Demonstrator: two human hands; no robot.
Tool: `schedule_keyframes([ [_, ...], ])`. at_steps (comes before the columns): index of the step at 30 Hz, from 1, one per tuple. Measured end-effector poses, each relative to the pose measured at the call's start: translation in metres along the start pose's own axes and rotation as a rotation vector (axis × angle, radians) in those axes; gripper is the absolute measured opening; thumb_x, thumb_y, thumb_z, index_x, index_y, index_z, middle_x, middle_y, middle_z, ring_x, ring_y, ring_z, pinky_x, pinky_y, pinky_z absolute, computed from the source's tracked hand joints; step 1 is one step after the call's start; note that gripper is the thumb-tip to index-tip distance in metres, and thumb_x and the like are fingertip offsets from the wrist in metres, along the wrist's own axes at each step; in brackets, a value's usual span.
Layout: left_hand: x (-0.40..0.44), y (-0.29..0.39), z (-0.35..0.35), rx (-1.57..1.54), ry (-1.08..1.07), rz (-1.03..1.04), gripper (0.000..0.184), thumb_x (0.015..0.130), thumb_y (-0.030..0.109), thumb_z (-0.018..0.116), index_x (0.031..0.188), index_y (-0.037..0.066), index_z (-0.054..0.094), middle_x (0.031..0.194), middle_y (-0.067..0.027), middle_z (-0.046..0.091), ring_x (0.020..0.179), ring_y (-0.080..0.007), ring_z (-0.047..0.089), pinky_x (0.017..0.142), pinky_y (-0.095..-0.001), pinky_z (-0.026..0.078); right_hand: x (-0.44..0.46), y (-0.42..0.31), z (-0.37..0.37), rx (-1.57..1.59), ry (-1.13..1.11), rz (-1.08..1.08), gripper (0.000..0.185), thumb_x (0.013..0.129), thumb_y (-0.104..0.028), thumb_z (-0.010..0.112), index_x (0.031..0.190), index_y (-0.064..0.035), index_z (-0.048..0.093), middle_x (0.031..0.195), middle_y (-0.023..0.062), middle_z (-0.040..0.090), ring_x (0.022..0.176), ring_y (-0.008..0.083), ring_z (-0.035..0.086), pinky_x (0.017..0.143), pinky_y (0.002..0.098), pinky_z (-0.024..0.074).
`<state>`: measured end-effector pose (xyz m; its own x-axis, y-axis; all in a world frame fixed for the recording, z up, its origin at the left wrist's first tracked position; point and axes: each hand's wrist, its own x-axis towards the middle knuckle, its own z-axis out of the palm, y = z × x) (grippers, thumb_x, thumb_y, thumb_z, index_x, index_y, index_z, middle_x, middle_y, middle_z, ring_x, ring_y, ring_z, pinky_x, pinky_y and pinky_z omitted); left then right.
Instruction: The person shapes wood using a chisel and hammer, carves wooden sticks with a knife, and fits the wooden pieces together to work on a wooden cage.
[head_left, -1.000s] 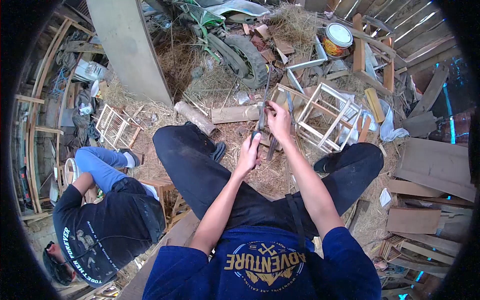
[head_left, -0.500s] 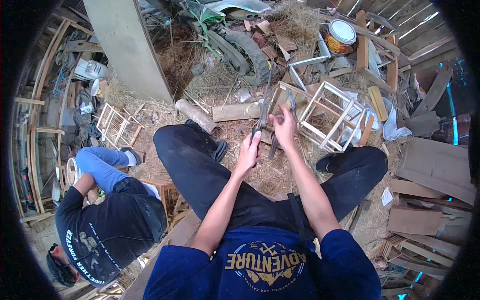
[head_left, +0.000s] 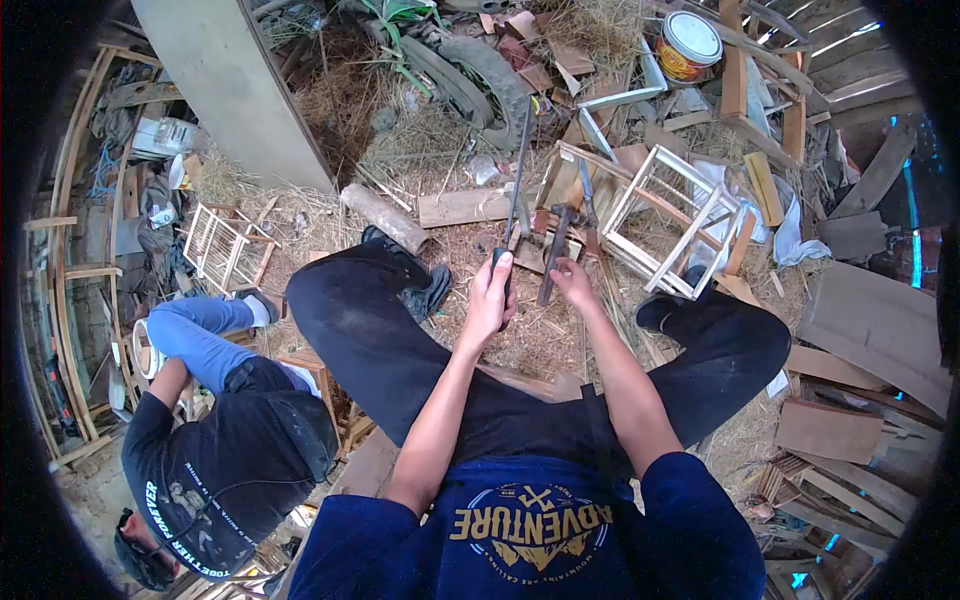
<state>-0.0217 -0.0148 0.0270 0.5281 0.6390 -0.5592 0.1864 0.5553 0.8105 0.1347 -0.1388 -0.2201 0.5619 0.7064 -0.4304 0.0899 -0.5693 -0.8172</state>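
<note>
My left hand (head_left: 490,298) is wrapped round the dark handle of a long, thin-bladed tool (head_left: 519,170), whose blade points up and away from me; its exact kind is unclear. My right hand (head_left: 575,284) is low beside a hammer (head_left: 551,268), its fingers slightly bent and their tips at the handle. Whether they touch it is unclear. The hammer's head end rests by a small wooden box (head_left: 563,180). Another long metal tool (head_left: 586,195) leans in that box. To the right stands a frame of pale wooden slats (head_left: 655,215).
A co-worker (head_left: 235,450) sits at my left, near another slatted frame (head_left: 228,248). Ahead lie a log (head_left: 384,218), a plank (head_left: 462,209) and an old tyre (head_left: 490,85). A paint bucket (head_left: 689,45) stands far right. Boards (head_left: 875,320) are piled at right; straw covers the ground.
My right hand has moved down from beside the blade to the hammer's handle. The blade in my left hand has turned and now shows thinner. The view has shifted slightly.
</note>
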Motion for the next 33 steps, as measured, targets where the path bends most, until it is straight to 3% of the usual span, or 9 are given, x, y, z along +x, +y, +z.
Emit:
schedule_keyframes([
  [4, 0.005, 0.003, -0.002, 0.061, 0.002, -0.008, 0.041, 0.102, 0.047, 0.046, 0.088, 0.008, 0.047, 0.053, 0.0004, 0.043, 0.038, -0.0091, 0.041, 0.035, -0.0255, 0.030, -0.003, 0.000, 0.007, 0.231, -0.178, 0.368, 0.070, 0.083, -0.022, 0.076, 0.143, -0.0047, 0.043, 0.126, 0.0161, 0.061, 0.110, 0.0250, 0.061, 0.093, 0.0385, 0.0488],
  [8, 0.010, 0.012, 0.002, 0.051, 0.004, -0.022, 0.041, 0.102, 0.047, 0.046, 0.087, 0.008, 0.047, 0.053, 0.0006, 0.044, 0.039, -0.0089, 0.041, 0.035, -0.0253, 0.031, 0.007, 0.018, 0.020, 0.187, -0.178, 0.386, 0.101, 0.078, -0.028, 0.081, 0.156, -0.0116, 0.019, 0.153, 0.0213, 0.032, 0.139, 0.0335, 0.035, 0.110, 0.0424, 0.0353],
  [12, 0.015, 0.020, -0.001, 0.040, -0.002, -0.039, 0.040, 0.102, 0.045, 0.046, 0.088, 0.009, 0.047, 0.053, 0.0016, 0.043, 0.039, -0.0081, 0.040, 0.036, -0.0248, 0.031, 0.010, 0.015, 0.041, 0.270, -0.025, 0.531, 0.110, 0.075, -0.029, 0.085, 0.154, -0.0065, 0.011, 0.154, 0.0224, 0.029, 0.143, 0.0314, 0.031, 0.114, 0.0407, 0.0328],
  [15, 0.017, 0.019, -0.004, -0.004, -0.007, -0.045, 0.040, 0.103, 0.046, 0.045, 0.088, 0.009, 0.047, 0.054, 0.0014, 0.042, 0.038, -0.0078, 0.038, 0.035, -0.0247, 0.030, 0.020, 0.014, 0.046, 0.409, -0.089, 0.709, 0.110, 0.074, -0.029, 0.085, 0.154, -0.0091, 0.012, 0.154, 0.0194, 0.030, 0.139, 0.0337, 0.036, 0.109, 0.0426, 0.0396],
  [18, 0.017, 0.021, -0.006, -0.029, 0.002, -0.058, 0.040, 0.103, 0.047, 0.045, 0.089, 0.009, 0.046, 0.054, 0.0011, 0.042, 0.038, -0.0077, 0.037, 0.035, -0.0246, 0.029, 0.017, 0.019, 0.053, 0.380, -0.015, 0.739, 0.089, 0.077, -0.031, 0.081, 0.147, -0.0081, 0.032, 0.142, 0.0197, 0.048, 0.126, 0.0358, 0.051, 0.100, 0.0439, 0.0477],
  [21, 0.019, 0.016, -0.011, -0.046, -0.003, -0.043, 0.041, 0.102, 0.048, 0.045, 0.091, 0.009, 0.047, 0.054, 0.0010, 0.042, 0.038, -0.0078, 0.037, 0.034, -0.0246, 0.029, 0.019, 0.057, 0.053, -0.136, 0.087, 0.604, 0.064, 0.080, -0.035, 0.076, 0.131, -0.0053, 0.052, 0.121, 0.0214, 0.063, 0.109, 0.0377, 0.063, 0.088, 0.0441, 0.0526],
  [22, 0.020, 0.016, -0.012, -0.049, 0.004, -0.040, 0.041, 0.102, 0.048, 0.045, 0.091, 0.009, 0.047, 0.054, 0.0010, 0.042, 0.038, -0.0079, 0.037, 0.034, -0.0247, 0.029, 0.005, 0.002, 0.033, -0.338, 0.246, 0.467, 0.032, 0.082, -0.033, 0.073, 0.094, -0.0040, 0.068, 0.086, 0.0187, 0.070, 0.086, 0.0322, 0.069, 0.074, 0.0448, 0.0527],
  [29, 0.014, 0.015, -0.010, -0.043, 0.080, -0.030, 0.044, 0.101, 0.051, 0.047, 0.088, 0.009, 0.047, 0.055, 0.0007, 0.042, 0.039, -0.0088, 0.039, 0.036, -0.0254, 0.030, -0.041, -0.055, -0.028, -0.205, 0.196, 0.411, 0.039, 0.083, -0.039, 0.072, 0.073, -0.0003, 0.071, 0.068, 0.0191, 0.069, 0.069, 0.0353, 0.070, 0.063, 0.0453, 0.0511],
  [33, 0.013, 0.014, -0.005, -0.090, 0.053, -0.019, 0.043, 0.101, 0.050, 0.046, 0.091, 0.008, 0.049, 0.054, 0.0014, 0.040, 0.039, -0.0086, 0.038, 0.036, -0.0252, 0.030, -0.063, -0.050, -0.019, -0.165, 0.338, 0.147, 0.043, 0.083, -0.039, 0.072, 0.064, -0.0014, 0.063, 0.055, 0.0132, 0.061, 0.051, 0.0244, 0.060, 0.054, 0.0425, 0.0458],
])
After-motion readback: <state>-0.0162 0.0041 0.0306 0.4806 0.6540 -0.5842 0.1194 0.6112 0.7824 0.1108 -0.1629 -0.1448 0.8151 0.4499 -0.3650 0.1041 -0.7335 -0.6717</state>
